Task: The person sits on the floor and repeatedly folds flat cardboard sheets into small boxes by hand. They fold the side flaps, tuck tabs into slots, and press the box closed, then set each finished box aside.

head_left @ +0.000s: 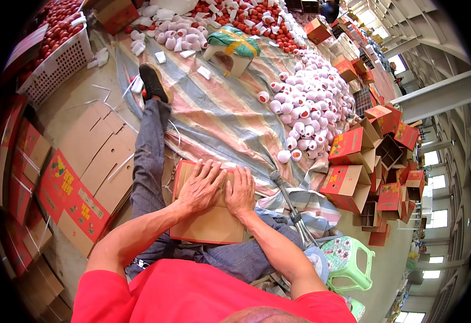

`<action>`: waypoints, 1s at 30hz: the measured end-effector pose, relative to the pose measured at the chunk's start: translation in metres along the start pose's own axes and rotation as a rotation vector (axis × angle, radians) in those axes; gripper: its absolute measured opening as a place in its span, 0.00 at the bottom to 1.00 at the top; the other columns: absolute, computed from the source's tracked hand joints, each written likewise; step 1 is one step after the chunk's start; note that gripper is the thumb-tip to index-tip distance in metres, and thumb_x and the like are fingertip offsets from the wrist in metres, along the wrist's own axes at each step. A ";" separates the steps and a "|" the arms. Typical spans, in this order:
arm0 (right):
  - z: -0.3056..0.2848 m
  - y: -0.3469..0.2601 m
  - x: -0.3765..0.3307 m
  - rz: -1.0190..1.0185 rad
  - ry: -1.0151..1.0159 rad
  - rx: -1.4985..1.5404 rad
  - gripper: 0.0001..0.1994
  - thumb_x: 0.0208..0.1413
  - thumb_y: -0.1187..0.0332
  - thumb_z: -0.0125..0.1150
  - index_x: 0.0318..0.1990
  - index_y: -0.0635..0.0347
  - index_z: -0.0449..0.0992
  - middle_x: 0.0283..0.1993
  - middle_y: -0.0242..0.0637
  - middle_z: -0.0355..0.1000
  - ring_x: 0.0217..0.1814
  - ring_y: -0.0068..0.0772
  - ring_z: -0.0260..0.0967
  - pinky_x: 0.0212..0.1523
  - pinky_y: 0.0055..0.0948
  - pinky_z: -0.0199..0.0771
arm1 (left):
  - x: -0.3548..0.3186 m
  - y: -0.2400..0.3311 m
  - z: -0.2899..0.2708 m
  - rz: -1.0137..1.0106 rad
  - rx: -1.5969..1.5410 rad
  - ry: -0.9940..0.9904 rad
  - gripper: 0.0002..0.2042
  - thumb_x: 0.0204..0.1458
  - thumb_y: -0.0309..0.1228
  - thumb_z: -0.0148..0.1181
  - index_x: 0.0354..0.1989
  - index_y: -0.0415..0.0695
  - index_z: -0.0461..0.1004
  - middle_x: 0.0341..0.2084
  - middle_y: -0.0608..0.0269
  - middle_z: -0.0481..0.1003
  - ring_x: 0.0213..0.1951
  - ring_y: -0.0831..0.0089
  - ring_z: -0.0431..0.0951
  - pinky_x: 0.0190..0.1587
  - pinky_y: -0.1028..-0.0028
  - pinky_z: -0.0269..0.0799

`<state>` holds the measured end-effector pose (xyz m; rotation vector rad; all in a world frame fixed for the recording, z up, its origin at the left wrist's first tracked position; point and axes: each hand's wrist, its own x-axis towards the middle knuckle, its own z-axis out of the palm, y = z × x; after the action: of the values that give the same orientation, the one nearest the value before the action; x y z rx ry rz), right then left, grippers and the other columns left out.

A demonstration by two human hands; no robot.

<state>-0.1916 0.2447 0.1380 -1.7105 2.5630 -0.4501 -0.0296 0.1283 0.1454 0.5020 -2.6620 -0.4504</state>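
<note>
A brown cardboard box [208, 227] with red edges lies between my legs, its flat upper face toward me. My left hand [200, 185] rests palm down on its far part, fingers stretched out. Beside it, my right hand [240, 191] also lies flat on the box with its fingers extended. The two hands are close together at the thumbs, and neither grips anything. What the box holds cannot be seen.
Foam-netted red fruit [313, 102] is heaped on a striped sheet [219, 116]. Open red boxes [348, 185] stand at right, near a green stool [348, 261] and metal poles [294, 215]. Flattened cartons [87, 188] lie left. A white crate [58, 67] holds loose fruit.
</note>
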 end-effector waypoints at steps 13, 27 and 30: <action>0.005 0.002 -0.007 -0.019 0.075 0.043 0.29 0.67 0.61 0.59 0.71 0.68 0.69 0.75 0.52 0.66 0.81 0.59 0.56 0.80 0.55 0.54 | -0.005 0.006 -0.009 0.014 -0.004 0.023 0.29 0.64 0.41 0.58 0.70 0.38 0.69 0.69 0.44 0.68 0.74 0.45 0.62 0.80 0.43 0.48; 0.002 0.000 -0.003 0.023 0.016 0.053 0.29 0.66 0.63 0.58 0.71 0.70 0.68 0.75 0.53 0.66 0.82 0.58 0.55 0.81 0.55 0.53 | -0.003 0.003 -0.008 0.016 -0.063 0.009 0.29 0.63 0.41 0.60 0.69 0.37 0.69 0.69 0.44 0.68 0.73 0.45 0.62 0.79 0.44 0.49; 0.002 -0.001 -0.002 0.006 0.028 0.055 0.29 0.67 0.63 0.58 0.71 0.70 0.68 0.75 0.53 0.66 0.82 0.58 0.55 0.81 0.55 0.53 | -0.001 0.000 -0.007 0.027 -0.056 0.019 0.29 0.63 0.41 0.60 0.69 0.36 0.69 0.68 0.43 0.68 0.73 0.44 0.62 0.79 0.44 0.49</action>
<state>-0.1898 0.2458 0.1356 -1.6897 2.5492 -0.5421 -0.0254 0.1271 0.1514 0.4503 -2.6271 -0.5075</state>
